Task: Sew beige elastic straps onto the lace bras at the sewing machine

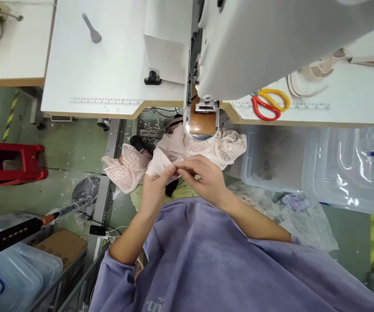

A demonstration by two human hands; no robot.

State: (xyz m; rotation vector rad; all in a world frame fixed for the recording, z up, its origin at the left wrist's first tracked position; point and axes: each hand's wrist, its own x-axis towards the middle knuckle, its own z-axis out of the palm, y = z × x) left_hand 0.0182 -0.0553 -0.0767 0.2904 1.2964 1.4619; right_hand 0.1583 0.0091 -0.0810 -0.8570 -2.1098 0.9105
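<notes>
Both hands meet just in front of the sewing machine (271, 39). My left hand (154, 186) pinches a pale pink lace garment piece (131, 167) from below. My right hand (206, 175) pinches the same fabric's smooth edge from the right, fingertips touching the left hand's. The lace drapes over the machine's narrow arm (202, 123) and hangs down on both sides. Purple sleeves cover my upper arms.
White work table (102, 65) with a printed ruler along its edge. Red and yellow scissors (269, 104) and pink straps (317, 69) lie to the right. Clear plastic bins (336, 169) stand below right, a red stool (8, 162) on the left, boxes at lower left.
</notes>
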